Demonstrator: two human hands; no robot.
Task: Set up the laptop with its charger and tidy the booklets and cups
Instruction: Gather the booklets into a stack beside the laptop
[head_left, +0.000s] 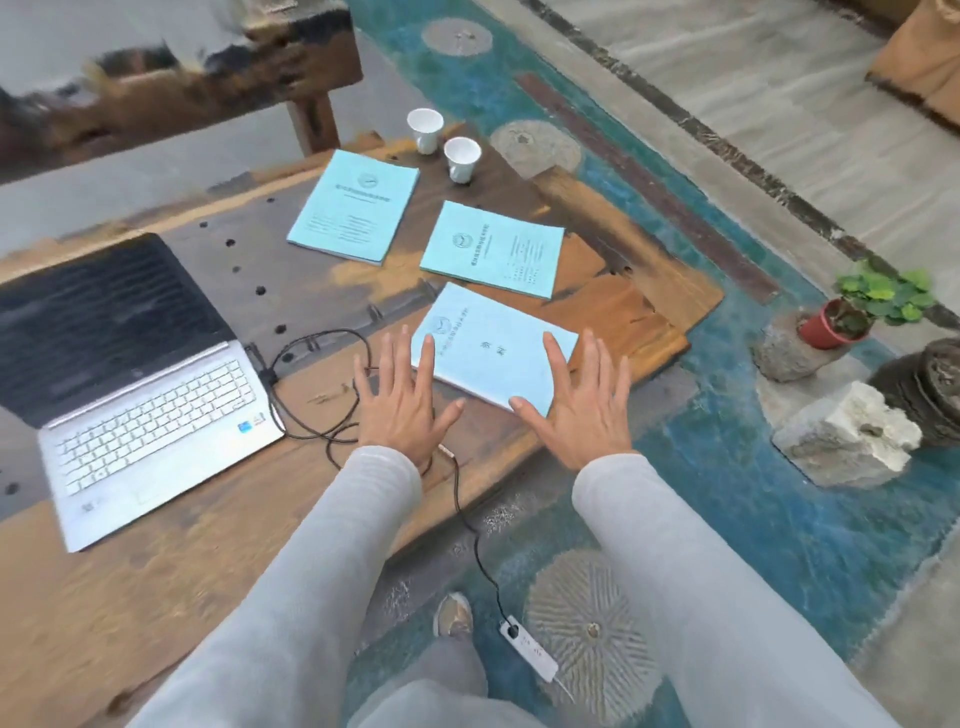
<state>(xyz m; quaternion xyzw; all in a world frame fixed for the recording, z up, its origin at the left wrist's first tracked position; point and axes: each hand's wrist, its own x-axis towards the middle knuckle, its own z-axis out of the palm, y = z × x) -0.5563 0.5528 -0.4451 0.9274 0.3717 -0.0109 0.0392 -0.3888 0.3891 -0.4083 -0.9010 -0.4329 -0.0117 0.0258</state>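
Note:
An open silver laptop (140, 379) sits at the left of the wooden table (156, 582). A black charger cable (332, 384) runs from its right side, loops on the table and drops to a white power strip (527, 653) on the floor. Three light-blue booklets lie apart: one far left (356, 208), one far right (493, 250), one nearest (488, 345). Two white cups (444, 143) stand at the table's far edge. My left hand (400, 395) hovers flat with fingers spread beside the nearest booklet's left edge. My right hand (576, 400) is spread over its right corner, holding nothing.
A dark wooden bench (171, 88) stands beyond the table. To the right, on a teal patterned rug (779, 545), are a red potted plant (852, 317) and pale stone blocks (847, 436). My shoe (453, 616) shows by the power strip.

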